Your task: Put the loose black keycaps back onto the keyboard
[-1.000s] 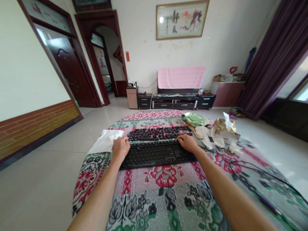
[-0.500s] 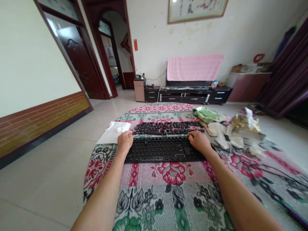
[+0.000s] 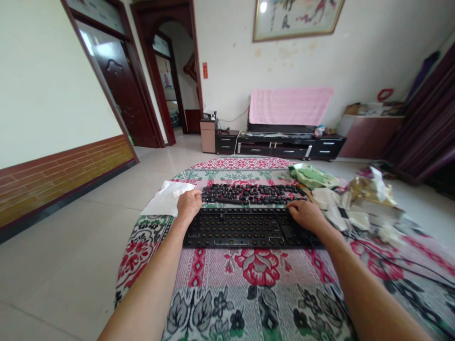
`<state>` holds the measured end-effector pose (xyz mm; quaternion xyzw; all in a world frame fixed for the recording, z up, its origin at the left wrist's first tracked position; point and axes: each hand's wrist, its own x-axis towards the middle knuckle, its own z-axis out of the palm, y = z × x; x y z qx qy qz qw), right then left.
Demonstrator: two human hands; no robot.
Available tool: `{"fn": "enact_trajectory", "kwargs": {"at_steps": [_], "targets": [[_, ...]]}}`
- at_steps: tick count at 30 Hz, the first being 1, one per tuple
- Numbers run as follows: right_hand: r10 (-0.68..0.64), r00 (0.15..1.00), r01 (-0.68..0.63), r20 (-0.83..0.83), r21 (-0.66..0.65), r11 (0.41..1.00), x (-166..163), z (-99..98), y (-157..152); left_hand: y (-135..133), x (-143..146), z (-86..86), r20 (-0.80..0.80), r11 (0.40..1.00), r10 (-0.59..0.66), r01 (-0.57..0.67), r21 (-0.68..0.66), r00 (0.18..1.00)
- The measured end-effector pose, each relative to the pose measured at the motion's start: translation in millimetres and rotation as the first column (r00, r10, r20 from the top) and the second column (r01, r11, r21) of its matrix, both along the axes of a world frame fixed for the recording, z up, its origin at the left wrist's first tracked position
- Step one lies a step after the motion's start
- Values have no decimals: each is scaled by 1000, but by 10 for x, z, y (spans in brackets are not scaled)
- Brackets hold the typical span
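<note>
A black keyboard (image 3: 245,230) lies flat on the patterned tablecloth, its key positions mostly bare of caps. One keycap (image 3: 222,216) sits on it near the upper left. Behind it is a spread of loose black keycaps (image 3: 249,193), including a long bar-shaped one (image 3: 228,201). My left hand (image 3: 189,207) is closed in a pinch at the left end of the loose keycaps; what lies between the fingertips is too small to make out. At the keyboard's upper right edge, my right hand (image 3: 304,214) has its fingers bent together, and anything in them is hidden.
White paper (image 3: 158,201) with a crumpled tissue lies left. On the right are a green cloth or bag (image 3: 314,176), white cloths (image 3: 327,201), a gold tissue pack (image 3: 369,189) and black cables (image 3: 391,255). A low black cabinet (image 3: 280,147) stands beyond the table.
The view has shifted slightly, with the scene appearing lower and to the right. My left fingertips sit a little closer to the loose keycaps. My right hand stays by the keyboard's upper right.
</note>
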<state>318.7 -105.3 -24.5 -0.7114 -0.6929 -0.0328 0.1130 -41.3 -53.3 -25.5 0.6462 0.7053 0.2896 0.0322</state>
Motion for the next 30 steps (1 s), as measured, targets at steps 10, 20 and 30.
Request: {"fn": "enact_trajectory", "kwargs": {"at_steps": [10,20,30], "targets": [[339,938,-347,72,184,920,-1205,292,682,350,-68,-139,91,993,-38,27,116,995],[411,912,-410,-11,48,911,-2019,20,1553,365,-198,-172,213,943,89,-151,297,973],[411,911,-411,-4,-54,910,-2148,-49,1914,364,-143,-162,234,958,115,-170,232,965]]}}
